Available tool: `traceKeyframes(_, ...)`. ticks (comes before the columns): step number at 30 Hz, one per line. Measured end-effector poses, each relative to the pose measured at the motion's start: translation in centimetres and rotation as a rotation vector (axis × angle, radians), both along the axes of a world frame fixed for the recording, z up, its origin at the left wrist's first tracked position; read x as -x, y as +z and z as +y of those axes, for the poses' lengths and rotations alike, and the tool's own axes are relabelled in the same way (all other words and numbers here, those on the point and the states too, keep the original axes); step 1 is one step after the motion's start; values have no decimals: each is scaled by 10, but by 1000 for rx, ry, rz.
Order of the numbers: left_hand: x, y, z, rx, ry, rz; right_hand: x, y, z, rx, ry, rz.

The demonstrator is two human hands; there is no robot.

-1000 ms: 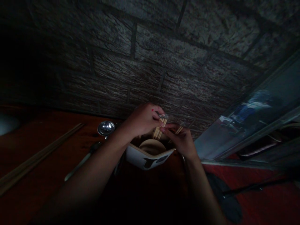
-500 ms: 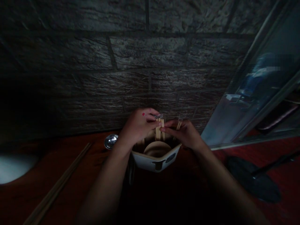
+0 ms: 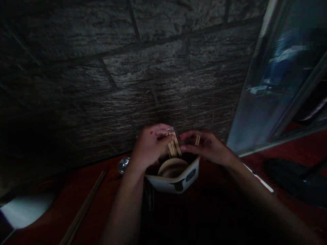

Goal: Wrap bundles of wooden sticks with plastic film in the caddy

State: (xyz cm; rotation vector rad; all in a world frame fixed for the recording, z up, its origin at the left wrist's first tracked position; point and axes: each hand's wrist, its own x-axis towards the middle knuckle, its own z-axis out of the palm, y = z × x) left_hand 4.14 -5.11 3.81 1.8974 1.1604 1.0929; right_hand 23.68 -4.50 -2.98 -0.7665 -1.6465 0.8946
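Note:
My left hand (image 3: 150,144) is closed round a bundle of thin wooden sticks (image 3: 174,146), which has clear wrapping near its top. The bundle leans over a white bin (image 3: 163,185), its lower end hidden inside. To the right, my right hand (image 3: 209,147) is beside the bundle, thumb and forefinger bent towards it. A couple more pale sticks (image 3: 197,140) show between that thumb and forefinger; their lower ends are hidden. A round tan container (image 3: 172,166) sits in the front of the bin. Dim light hides the rest of its contents.
A shiny metal lid or bowl (image 3: 124,165) is by my left forearm. Long thin sticks (image 3: 83,207) lie on the reddish-brown table (image 3: 107,194). Behind the bin rises a dark stone-block wall (image 3: 153,68); a glass panel (image 3: 247,115) stands to the right.
My view has turned slightly. The right fingertips have moved a little away from the bundle, whose sticks are now more slanted and fanned. My left hand stays on them.

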Motion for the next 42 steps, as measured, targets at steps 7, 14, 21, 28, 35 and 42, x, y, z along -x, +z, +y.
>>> traceKeyframes(7,-2,0,-2,-28,2,19,-25,3,-1,75,85,-51)
traceKeyframes(14,-3,2,-5,-66,-9,102,-13,-5,2,25,31,183)
traceKeyframes(21,-4,3,-5,-71,44,107,-7,-9,3,-42,47,136)
traceKeyframes(28,-2,7,-8,-2,22,109,-5,-6,3,-114,27,61)
traceKeyframes(35,4,5,-8,-30,-29,88,0,-4,4,-128,-29,32)
traceKeyframes(42,10,-1,-3,-104,-38,107,-15,29,13,52,264,-142)
